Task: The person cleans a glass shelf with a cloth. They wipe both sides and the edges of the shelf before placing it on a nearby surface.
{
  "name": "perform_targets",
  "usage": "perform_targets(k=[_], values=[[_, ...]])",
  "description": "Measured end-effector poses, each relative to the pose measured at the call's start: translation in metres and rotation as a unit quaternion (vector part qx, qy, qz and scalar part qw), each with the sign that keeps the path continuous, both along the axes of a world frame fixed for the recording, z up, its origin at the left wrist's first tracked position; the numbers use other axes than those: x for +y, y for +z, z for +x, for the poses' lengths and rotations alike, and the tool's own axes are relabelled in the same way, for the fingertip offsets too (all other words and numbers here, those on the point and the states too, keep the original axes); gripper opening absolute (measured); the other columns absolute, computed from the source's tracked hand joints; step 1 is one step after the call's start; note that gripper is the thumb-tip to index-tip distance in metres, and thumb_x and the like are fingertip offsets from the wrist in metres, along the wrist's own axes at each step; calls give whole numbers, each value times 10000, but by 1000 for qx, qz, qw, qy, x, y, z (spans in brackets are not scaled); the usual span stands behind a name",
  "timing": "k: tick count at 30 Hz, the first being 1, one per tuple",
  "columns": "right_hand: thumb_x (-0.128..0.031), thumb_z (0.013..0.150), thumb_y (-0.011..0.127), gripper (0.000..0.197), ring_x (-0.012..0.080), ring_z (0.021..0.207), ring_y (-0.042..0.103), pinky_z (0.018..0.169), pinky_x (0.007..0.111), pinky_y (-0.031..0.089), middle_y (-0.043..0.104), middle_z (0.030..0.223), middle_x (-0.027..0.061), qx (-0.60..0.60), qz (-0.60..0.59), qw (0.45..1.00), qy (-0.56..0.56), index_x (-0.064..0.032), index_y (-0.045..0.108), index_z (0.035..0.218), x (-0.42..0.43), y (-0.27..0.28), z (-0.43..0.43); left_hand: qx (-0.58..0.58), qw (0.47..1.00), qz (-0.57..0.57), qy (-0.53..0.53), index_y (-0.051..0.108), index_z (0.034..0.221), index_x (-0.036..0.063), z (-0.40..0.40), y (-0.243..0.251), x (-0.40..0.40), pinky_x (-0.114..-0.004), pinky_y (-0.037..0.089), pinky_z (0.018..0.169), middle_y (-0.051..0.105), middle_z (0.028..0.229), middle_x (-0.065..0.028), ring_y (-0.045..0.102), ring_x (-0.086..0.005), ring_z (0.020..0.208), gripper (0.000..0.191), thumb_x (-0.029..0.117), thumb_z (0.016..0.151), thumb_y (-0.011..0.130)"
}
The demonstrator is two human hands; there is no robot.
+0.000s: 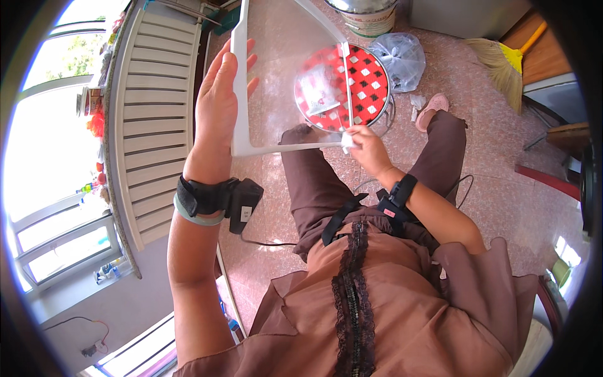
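Observation:
A clear panel in a white plastic frame (pixel 241 108), like a refrigerator shelf, is held up tilted in front of me. My left hand (pixel 219 99) grips its left side, the thumb along the near face and the fingertips showing through behind. At the lower right corner, my right hand (pixel 370 148) pinches a small white wipe or tissue (pixel 347 140) against the frame. Beyond the panel stands a round stool with a red, black and white checked top (pixel 372 89). A white plastic packet (pixel 320 89) on the stool shows through the panel.
A white slatted radiator (pixel 155 94) runs along the left wall below a cluttered windowsill. Ahead are a bucket (pixel 367 19) and a tied plastic bag (pixel 400 61). A broom (pixel 499 66) leans at the right, and crumpled tissue (pixel 417 102) lies on the floor.

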State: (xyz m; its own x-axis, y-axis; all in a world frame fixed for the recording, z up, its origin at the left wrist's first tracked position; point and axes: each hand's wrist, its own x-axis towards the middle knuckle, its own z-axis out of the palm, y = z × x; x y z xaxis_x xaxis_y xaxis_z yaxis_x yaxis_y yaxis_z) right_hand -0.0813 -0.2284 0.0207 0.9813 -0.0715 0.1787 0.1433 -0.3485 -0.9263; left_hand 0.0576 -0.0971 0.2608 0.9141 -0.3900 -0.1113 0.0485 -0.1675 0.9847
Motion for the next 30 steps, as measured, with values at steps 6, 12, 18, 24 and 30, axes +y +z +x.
perform_targets(k=[6,12,18,24,30], values=[[-139,712,543,199,110,599,518,562,252,427,557,686,54,65,352,934,-22,6,573,844,10,87,33,-63,997,48,1,371,1218,74,-5,1,-12,-319,363,875,453,1181,-98,433,-208,1087,424,241,840,467],[-16,737,547,165,81,769,487,640,198,408,499,876,32,-88,310,943,82,-2,542,901,33,184,26,-32,999,36,-1,359,1216,48,-5,7,-11,-319,398,838,458,1169,-110,474,-229,1043,425,114,807,459],[38,708,503,199,119,763,495,631,206,397,487,908,58,-5,405,905,126,10,545,901,33,177,21,-29,1000,-1,-6,386,1190,31,-10,6,-19,-331,408,815,475,1112,-72,495,-195,980,402,115,804,461],[26,729,527,121,83,769,486,634,202,411,478,884,41,-54,287,944,157,12,539,849,22,181,24,-21,1000,-1,22,393,1171,12,-17,10,-24,-321,442,807,470,1133,-167,494,-259,1010,368,67,811,444],[35,693,559,94,72,690,496,575,191,413,465,797,33,37,369,922,110,3,519,772,29,186,26,-20,1000,-9,15,390,1175,-1,-17,9,-25,-332,441,811,458,1144,-177,491,-269,1015,370,67,815,440]])
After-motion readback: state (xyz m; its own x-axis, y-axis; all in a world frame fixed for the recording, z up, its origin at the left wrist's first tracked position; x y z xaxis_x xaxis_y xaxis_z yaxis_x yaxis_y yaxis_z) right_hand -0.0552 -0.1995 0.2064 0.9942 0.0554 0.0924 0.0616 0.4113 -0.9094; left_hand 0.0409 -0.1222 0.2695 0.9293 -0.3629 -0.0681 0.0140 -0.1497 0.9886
